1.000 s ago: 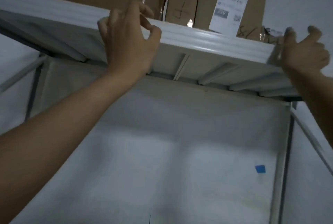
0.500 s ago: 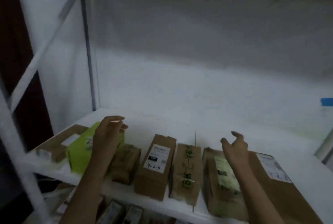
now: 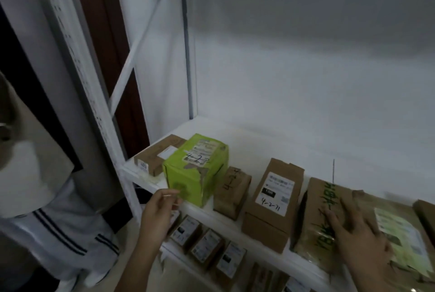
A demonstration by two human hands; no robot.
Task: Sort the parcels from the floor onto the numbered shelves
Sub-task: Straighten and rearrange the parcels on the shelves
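Parcels point(image 3: 273, 197) crowd the shelf point(image 3: 259, 146) front; room behind.
Left hand point(image 3: 160, 211) loose, holding nothing, beside green box point(image 3: 196, 169); right hand point(image 3: 360, 233) flat on brown bag point(image 3: 322, 218).

The shelf point(image 3: 259, 148) is made of smooth white-painted metal, the box point(image 3: 273, 200) of matt brown cardboard; the green box point(image 3: 195, 174) at its nine o'clock is glossier.
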